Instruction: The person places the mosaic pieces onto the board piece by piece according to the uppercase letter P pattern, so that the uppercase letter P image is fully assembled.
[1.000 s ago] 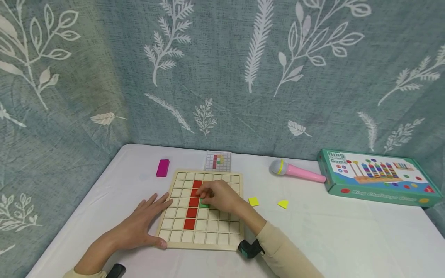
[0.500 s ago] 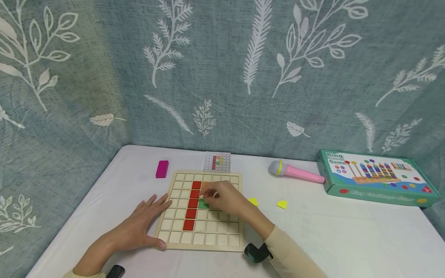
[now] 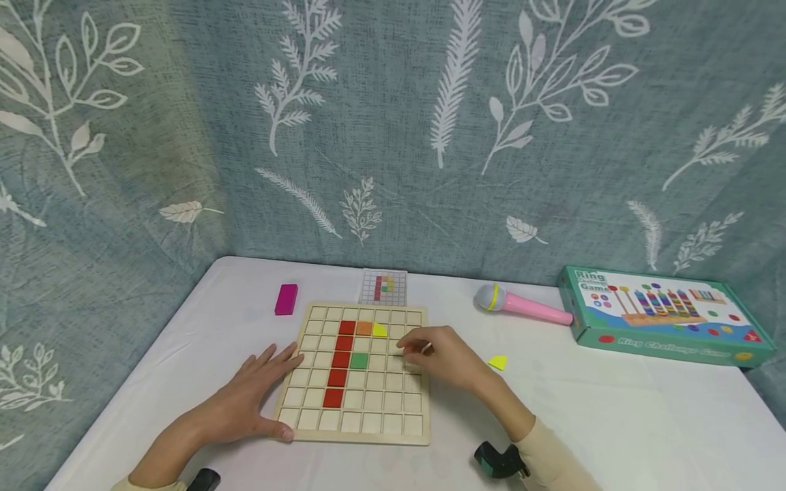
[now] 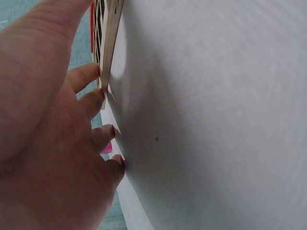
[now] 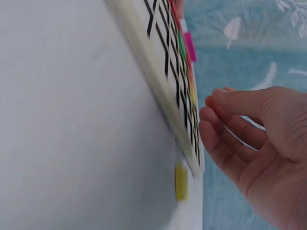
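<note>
My left hand (image 3: 245, 395) rests spread on the left edge of the wooden grid board (image 3: 350, 435), its thumb at the near left corner. In the left wrist view its fingertips (image 4: 91, 103) touch the board's side. My right hand (image 3: 445, 361) hovers over the board's right edge, fingers loosely bent and nothing visible between them. On the board lie a column of red squares (image 3: 342, 359), an orange square (image 3: 364, 329), a yellow rounded-corner piece (image 3: 380, 330) and a green square (image 3: 359, 361). Another yellow piece (image 3: 498, 363) lies on the cloth to the right.
Behind the board is a pattern card (image 3: 383, 287). A magenta block (image 3: 286, 299) sits at the back left. A pink toy microphone (image 3: 528, 306) and a green game box (image 3: 669, 314) are at the back right. White cloth (image 3: 614, 416) covers the table; a patterned curtain (image 3: 393, 136) hangs behind.
My right hand has moved right from over the green square to the board's right edge, uncovering the orange square and the yellow piece on the board. The left hand stays in place.
</note>
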`<act>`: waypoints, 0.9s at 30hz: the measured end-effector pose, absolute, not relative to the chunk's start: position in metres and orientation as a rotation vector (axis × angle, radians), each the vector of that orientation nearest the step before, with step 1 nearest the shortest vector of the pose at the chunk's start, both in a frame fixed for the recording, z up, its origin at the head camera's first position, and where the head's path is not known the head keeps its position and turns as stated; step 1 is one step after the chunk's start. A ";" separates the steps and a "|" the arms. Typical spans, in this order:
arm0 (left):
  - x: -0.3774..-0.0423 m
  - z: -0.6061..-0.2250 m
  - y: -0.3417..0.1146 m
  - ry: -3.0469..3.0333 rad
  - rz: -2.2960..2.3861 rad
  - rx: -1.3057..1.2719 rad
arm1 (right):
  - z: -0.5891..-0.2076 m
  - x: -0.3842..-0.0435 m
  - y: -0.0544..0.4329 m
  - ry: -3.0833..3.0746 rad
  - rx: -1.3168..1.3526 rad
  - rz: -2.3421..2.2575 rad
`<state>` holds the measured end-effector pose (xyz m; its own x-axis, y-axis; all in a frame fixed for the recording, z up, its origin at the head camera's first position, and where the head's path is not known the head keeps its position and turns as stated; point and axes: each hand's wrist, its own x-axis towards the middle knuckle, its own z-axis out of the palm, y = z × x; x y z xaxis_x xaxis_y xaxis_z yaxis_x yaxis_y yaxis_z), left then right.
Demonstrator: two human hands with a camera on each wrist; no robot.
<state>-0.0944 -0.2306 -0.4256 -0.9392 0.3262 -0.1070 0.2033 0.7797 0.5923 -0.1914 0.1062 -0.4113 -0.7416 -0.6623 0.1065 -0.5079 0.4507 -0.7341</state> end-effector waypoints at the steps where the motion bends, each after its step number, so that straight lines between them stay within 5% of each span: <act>1: -0.094 -0.425 -0.231 2.769 0.884 0.416 | -0.411 -0.192 0.112 2.513 -1.014 -1.160; 27: -0.093 -0.423 -0.230 2.758 0.928 0.429 | -0.411 -0.192 0.237 2.613 -0.888 -0.920</act>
<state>-0.0933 -0.2304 -0.4226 -0.9379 0.3334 -0.0954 0.2080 0.7610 0.6145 -0.1919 0.2368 -0.4113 -0.7892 -0.6140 -0.0161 -0.4684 0.6186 -0.6308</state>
